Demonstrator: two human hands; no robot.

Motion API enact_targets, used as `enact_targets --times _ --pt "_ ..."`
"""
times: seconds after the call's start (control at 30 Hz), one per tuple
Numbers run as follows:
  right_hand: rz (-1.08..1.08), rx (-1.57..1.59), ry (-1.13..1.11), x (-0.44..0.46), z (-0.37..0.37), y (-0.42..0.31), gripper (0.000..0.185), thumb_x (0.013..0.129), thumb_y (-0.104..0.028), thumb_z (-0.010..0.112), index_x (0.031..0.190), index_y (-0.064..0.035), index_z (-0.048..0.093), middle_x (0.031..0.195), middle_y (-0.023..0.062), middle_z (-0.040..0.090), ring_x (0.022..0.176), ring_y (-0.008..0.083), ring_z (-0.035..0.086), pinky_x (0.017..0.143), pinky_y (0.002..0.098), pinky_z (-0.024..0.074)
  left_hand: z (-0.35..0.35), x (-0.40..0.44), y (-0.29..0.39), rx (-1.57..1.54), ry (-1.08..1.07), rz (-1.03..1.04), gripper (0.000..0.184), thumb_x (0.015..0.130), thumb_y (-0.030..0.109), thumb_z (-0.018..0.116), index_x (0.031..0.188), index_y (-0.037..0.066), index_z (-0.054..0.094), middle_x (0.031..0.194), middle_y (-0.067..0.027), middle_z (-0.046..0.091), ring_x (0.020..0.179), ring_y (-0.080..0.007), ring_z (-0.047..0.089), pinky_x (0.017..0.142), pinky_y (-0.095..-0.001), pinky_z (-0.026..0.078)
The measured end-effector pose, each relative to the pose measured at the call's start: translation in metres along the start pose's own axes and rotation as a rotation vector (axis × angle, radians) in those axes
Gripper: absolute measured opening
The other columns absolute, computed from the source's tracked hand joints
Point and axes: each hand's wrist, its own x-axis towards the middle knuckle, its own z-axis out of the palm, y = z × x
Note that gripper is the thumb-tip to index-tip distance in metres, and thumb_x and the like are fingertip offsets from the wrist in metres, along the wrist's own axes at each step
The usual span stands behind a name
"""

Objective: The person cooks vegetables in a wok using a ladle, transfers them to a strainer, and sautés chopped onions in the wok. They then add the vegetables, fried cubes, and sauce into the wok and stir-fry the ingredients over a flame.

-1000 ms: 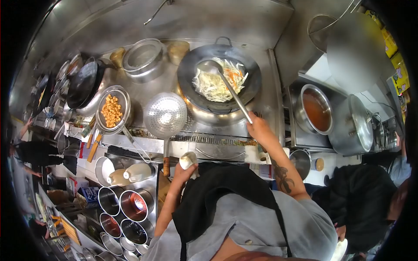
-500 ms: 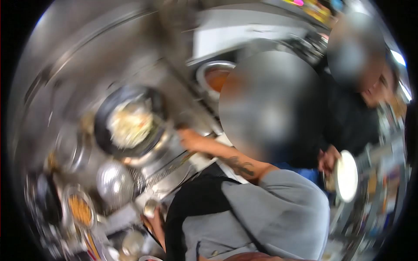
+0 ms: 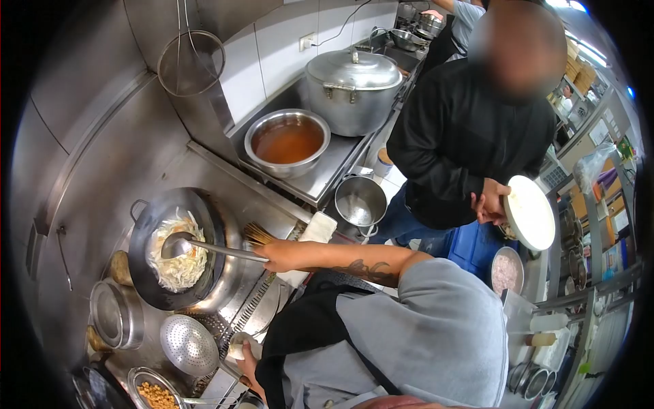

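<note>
Your view has swung to your right over the last second: the wok [image 3: 142,255], which was near the top centre, now sits between 8 and 9 o'clock, and a co-worker [image 3: 470,129] in black stands in full view at 2 o'clock, holding a white plate [image 3: 535,218] tilted up at 3 o'clock. Your right hand [image 3: 276,255] is still closed round the end of the ladle [image 3: 228,251], whose bowl rests on the shredded vegetables [image 3: 180,273] inside the wok, so contact with the food looks unbroken although your attention seems to have turned aside. A bristle brush [image 3: 257,234] lies just beside that hand. At 7 o'clock your left hand [image 3: 251,365] has its fingers folded on a pale cloth [image 3: 236,350], near the perforated scoop [image 3: 189,345]; how firmly it presses, you can't tell from here. Toward 11 o'clock a metal bowl [image 3: 321,151] of reddish-brown liquid has come clearly into view, with the lidded pot [image 3: 347,109] behind it at 12. With the wok off to one side, the vegetables are probably harder to judge closely than when they were ahead of you.
</note>
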Motion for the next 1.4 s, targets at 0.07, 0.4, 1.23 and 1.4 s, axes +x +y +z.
enact_targets --times 0.07,0.4,1.23,1.4 --pt "-0.011 0.039 0.062 -0.011 -0.003 -0.008 0.048 0.084 -0.016 0.061 0.126 0.0036 0.049 0.09 0.0238 0.064 0.08 0.0367 0.064 0.072 0.0432 0.0506 -0.004 0.01 -0.015 0.034 0.016 0.01 0.054 0.081 0.017 0.072 0.127 -0.001 0.051 0.114 -0.0118 0.061 0.101 -0.0222 0.059 0.089 -0.0333 0.045" --pt "0.05 0.078 0.107 -0.012 0.0 -0.004 0.046 0.081 -0.011 0.061 0.125 -0.0033 0.049 0.091 0.0274 0.063 0.086 0.0434 0.062 0.077 0.0475 0.0491 0.011 -0.063 0.082 0.093 -0.018 0.008 0.045 0.079 0.017 0.074 0.118 0.001 0.059 0.107 -0.0077 0.065 0.096 -0.0182 0.061 0.084 -0.0313 0.047" --pt "0.181 0.157 0.175 0.092 0.002 0.002 0.013 0.084 -0.006 0.055 0.094 0.0026 0.054 0.065 0.0078 0.056 0.045 0.0173 0.053 0.045 0.0341 0.0442 -0.011 -0.11 0.079 -0.548 0.201 -0.102 0.05 0.09 0.039 0.059 0.122 0.002 0.052 0.104 -0.0073 0.059 0.091 -0.0183 0.056 0.081 -0.0297 0.045" --pt "0.429 0.556 -0.048 0.093 0.038 0.001 0.015 0.085 -0.007 0.056 0.098 -0.0004 0.053 0.065 0.0054 0.053 0.046 0.0157 0.051 0.044 0.0313 0.0454 -0.021 -0.088 0.046 -0.375 0.145 -0.126 0.055 0.093 0.046 0.054 0.126 0.002 0.049 0.109 -0.0056 0.057 0.094 -0.0172 0.054 0.083 -0.03 0.044"
